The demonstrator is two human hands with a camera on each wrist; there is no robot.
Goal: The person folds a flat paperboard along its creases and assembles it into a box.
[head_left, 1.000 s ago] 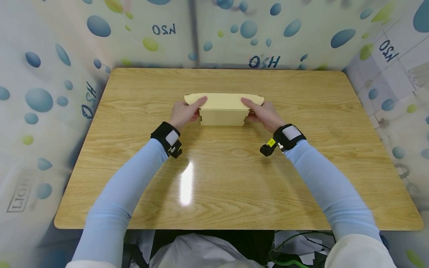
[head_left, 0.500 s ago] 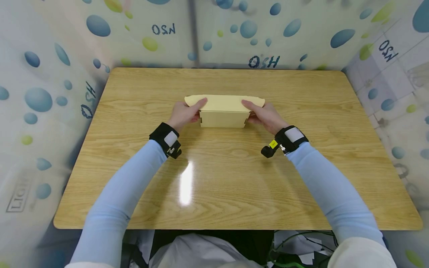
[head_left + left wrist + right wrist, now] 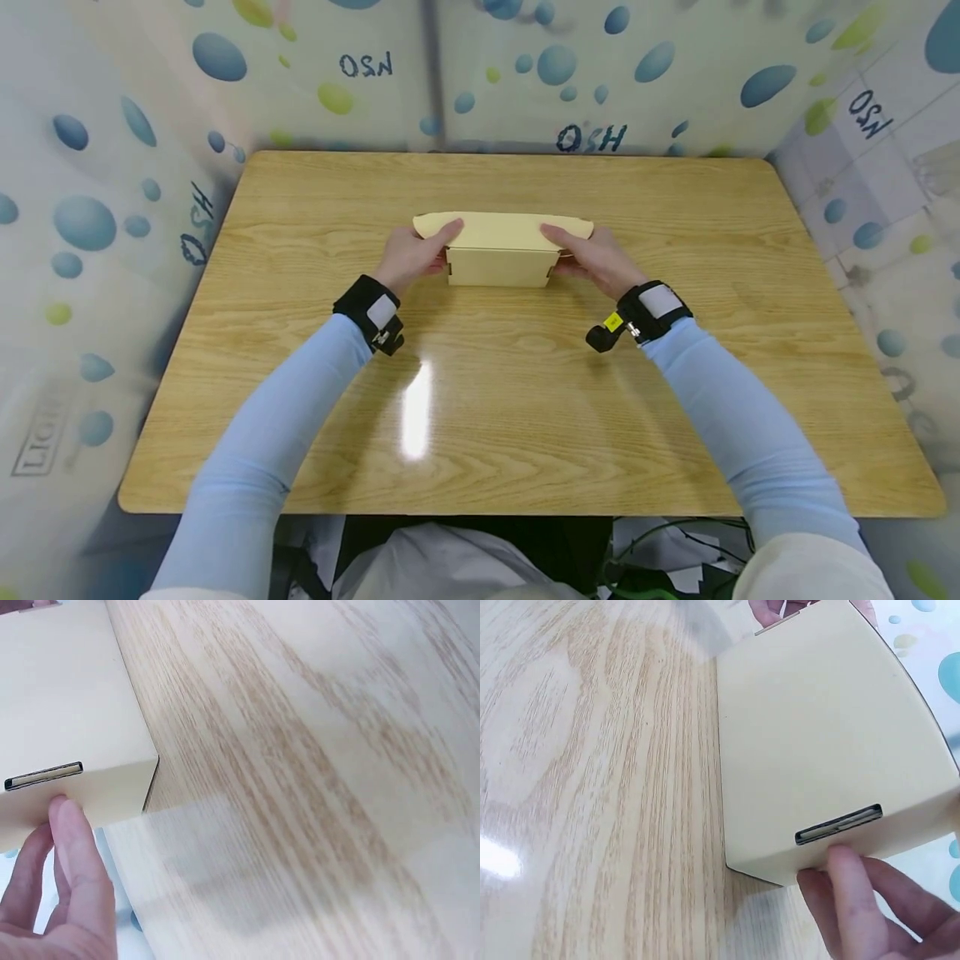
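A pale yellow cardboard box (image 3: pixel 498 268) stands on the wooden table, its lid (image 3: pixel 502 231) forming a wider flap above the front wall. My left hand (image 3: pixel 411 257) holds the left end, thumb on top of the lid and fingers against the side. At the opposite end my right hand (image 3: pixel 598 258) grips likewise, thumb on the lid. In the left wrist view, fingertips (image 3: pixel 69 817) touch the end wall just below a slot. A similar slot shows in the right wrist view, where fingers (image 3: pixel 851 892) press on that end. The inside of the box is hidden.
The wooden table (image 3: pixel 510 400) has rounded corners and a bright light reflection left of its middle. Spotted curtains (image 3: pixel 555 92) hang along the back and both sides. Cables (image 3: pixel 675 533) lie below the front edge at right.
The box and both hands have shifted very slightly toward the front edge since a second ago. Over the last half second they have stayed almost still, with the same hold.
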